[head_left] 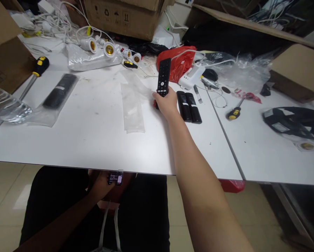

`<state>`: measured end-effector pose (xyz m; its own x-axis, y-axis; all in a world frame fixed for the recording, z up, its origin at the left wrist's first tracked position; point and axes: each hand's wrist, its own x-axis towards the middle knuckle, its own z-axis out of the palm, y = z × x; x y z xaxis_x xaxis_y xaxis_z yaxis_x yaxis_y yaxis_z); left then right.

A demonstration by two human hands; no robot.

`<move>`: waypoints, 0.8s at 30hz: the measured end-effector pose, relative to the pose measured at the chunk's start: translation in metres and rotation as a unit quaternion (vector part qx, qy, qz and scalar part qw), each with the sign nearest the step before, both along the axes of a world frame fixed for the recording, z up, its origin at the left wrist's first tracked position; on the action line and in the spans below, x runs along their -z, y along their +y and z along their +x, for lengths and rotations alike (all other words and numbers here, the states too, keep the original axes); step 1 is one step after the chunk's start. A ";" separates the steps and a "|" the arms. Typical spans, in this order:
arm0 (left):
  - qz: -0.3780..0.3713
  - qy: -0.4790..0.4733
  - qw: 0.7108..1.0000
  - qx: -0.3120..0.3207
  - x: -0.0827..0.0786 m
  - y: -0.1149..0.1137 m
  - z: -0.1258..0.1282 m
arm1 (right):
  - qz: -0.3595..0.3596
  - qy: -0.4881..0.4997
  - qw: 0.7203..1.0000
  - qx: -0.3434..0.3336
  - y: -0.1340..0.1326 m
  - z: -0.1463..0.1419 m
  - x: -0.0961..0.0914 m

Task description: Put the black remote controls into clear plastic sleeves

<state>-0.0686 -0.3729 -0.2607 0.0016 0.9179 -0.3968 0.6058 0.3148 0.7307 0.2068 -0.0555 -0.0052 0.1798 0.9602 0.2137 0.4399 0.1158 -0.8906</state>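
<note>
My right hand (166, 103) is stretched out over the white table (94, 133) and grips the lower end of a black remote control (163, 77), which points away from me. Just right of the hand lie two black remote back pieces (189, 106) side by side. An empty clear plastic sleeve (132, 106) lies flat to the left of the hand. My left hand (103, 183) is below the table edge in my lap, closed around a small dark device (116, 178) with a lit screen.
A bagged black remote (58, 91) and a yellow-handled screwdriver (36, 73) lie at the left. White lamp sockets (108, 49), a red bag (178, 62), a white adapter (191, 76), a small screwdriver (234, 112), a black coiled strap (296, 122) and cardboard boxes (125, 15) crowd the back and right.
</note>
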 end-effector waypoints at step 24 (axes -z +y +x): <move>0.008 -0.019 1.000 -0.005 -0.015 0.002 0.003 | -0.001 0.001 1.000 0.000 0.000 0.000 -0.001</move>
<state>-0.0657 -0.3712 -0.2459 0.0079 0.9244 -0.3812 0.5739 0.3080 0.7588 0.2066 -0.0559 -0.0041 0.1792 0.9610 0.2106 0.4389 0.1135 -0.8913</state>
